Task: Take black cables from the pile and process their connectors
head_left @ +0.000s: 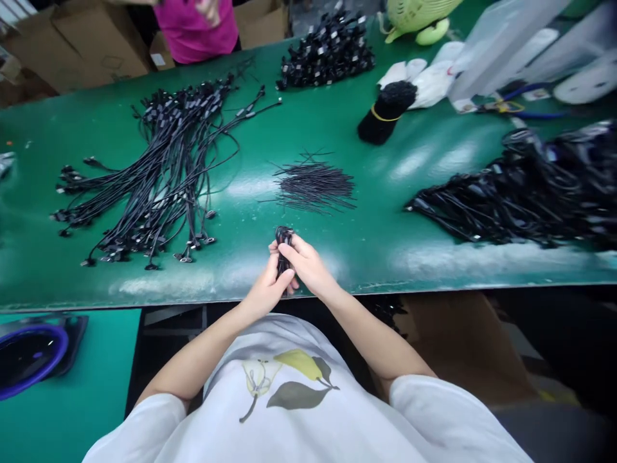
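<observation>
My left hand [267, 289] and my right hand [308, 263] meet just behind the front edge of a green workbench [241, 222]. Both grip a small coiled bundle of black cable [284, 247], which stands upright between my fingers. Farther ahead lies a loose spread of short, thin black wires [313, 186]. A long fan of black cables with small connectors [164, 173] rests to the left. On the right sits a tangled heap of black cable [520, 193]. Neither hand touches these.
Beyond them are a pile of black connectors [328, 54] and a yellow-banded black bundle [385, 112]. A person in a magenta top [195, 29] stands across the bench by cardboard boxes [81, 45]. Blue-handled pliers [525, 106] lie back right. A blue-rimmed dish [29, 360] sits lower left.
</observation>
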Motion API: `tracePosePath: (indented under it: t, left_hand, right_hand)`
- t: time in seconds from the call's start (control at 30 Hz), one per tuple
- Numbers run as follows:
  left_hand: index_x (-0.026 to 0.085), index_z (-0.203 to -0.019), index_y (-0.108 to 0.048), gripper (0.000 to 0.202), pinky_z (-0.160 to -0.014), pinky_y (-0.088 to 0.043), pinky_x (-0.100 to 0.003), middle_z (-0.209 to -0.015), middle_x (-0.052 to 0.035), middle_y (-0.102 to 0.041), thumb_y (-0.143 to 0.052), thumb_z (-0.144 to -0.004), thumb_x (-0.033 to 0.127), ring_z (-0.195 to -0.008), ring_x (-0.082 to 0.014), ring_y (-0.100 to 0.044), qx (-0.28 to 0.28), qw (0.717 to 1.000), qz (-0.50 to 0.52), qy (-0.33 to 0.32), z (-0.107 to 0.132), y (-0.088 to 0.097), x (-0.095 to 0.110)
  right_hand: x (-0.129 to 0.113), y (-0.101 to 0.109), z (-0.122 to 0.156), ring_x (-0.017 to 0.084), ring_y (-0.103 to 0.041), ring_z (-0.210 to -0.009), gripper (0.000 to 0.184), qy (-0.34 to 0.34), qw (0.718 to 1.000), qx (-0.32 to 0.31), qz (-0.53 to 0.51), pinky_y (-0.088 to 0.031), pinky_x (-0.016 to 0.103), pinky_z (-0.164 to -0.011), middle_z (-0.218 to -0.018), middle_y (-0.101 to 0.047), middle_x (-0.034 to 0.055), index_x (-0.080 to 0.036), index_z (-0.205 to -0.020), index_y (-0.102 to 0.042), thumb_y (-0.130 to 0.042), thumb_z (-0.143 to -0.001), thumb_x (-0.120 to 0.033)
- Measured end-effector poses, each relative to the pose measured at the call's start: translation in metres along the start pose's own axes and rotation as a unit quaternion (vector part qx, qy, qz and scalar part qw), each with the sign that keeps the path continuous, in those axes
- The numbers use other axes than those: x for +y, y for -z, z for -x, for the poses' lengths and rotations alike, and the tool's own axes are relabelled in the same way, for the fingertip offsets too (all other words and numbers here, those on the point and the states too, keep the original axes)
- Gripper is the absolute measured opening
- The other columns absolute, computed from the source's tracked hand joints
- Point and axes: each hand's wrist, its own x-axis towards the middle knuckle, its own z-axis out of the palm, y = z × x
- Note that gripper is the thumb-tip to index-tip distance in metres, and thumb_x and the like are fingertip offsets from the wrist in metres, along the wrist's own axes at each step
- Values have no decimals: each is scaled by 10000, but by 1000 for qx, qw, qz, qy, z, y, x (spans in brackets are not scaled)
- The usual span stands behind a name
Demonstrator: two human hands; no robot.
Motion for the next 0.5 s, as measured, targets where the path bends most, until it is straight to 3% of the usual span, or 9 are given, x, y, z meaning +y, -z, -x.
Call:
tracePosePath:
  t: [0.1, 0.17, 0.2, 0.23, 0.33, 0.37, 0.43, 0.5]
  left_hand:
    - [192, -1230, -546, 415, -953, -494, -361, -1291, -131, -568, -531, -899, 441, -1059, -212, -634, -53, 992, -118, -7, 3, 6, 2]
    - [206, -1239, -569, 419, -1030, -447, -396, -1314, -124, -572, -502, -908, 454, -1140, -236, -611, -50, 981, -188, 10, 7, 20, 3]
    - [207, -1224, -584, 426, -1039, -440, -409, -1271, -119, -607, -501, -901, 472, -1132, -241, -618, -34, 977, -212, 14, 9, 30, 2]
    - [207, -1213, -595, 438, -1042, -439, -420, -1256, -115, -625, -497, -896, 494, -1127, -246, -622, -15, 974, -223, 23, 11, 39, 0]
    - [182, -1179, -609, 506, -997, -478, -436, -1205, -129, -664, -506, -860, 561, -1093, -265, -642, 41, 976, -209, 49, 14, 62, -10]
    - [178, -1173, -610, 516, -988, -486, -438, -1198, -132, -668, -511, -853, 570, -1085, -267, -645, 50, 977, -200, 57, 16, 65, -12]
    - [186, -1164, -611, 496, -991, -484, -436, -1204, -126, -668, -514, -854, 562, -1085, -262, -644, 52, 978, -189, 67, 19, 66, -15]
    - [205, -1156, -616, 449, -1007, -472, -429, -1217, -111, -665, -508, -871, 534, -1088, -249, -642, 44, 979, -186, 69, 23, 62, -14]
  right_hand:
    - [-4, 36, -3, 128, -583, -654, 346, 34, 996, 43, 65, -486, 261, -646, -804, -644, 19, -195, -1053, -580, -408, -932, -470]
    - [-12, 82, -3, 132, -566, -637, 331, 61, 974, 110, 186, -476, 275, -694, -720, -601, 3, -197, -1014, -574, -356, -960, -439]
    - [-18, 111, -1, 140, -559, -639, 323, 65, 947, 162, 269, -467, 285, -704, -713, -593, 8, -200, -990, -576, -349, -968, -428]
    - [-28, 143, 3, 153, -560, -662, 310, 66, 902, 231, 359, -461, 297, -718, -732, -600, 23, -202, -964, -582, -362, -969, -420]
    - [-64, 239, 20, 231, -573, -901, 271, 66, 701, 435, 562, -437, 375, -849, -951, -635, 126, -177, -940, -621, -436, -953, -374]
    - [-76, 268, 25, 268, -549, -1011, 282, 62, 663, 473, 577, -415, 417, -903, -1064, -615, 172, -153, -997, -629, -431, -955, -349]
    - [-96, 315, 30, 318, -494, -1147, 346, 52, 630, 517, 578, -378, 484, -946, -1221, -541, 234, -113, -1153, -600, -398, -961, -317]
    - [-106, 341, 29, 344, -494, -1168, 431, 38, 632, 516, 576, -375, 500, -924, -1264, -497, 284, -72, -1259, -543, -389, -960, -342]
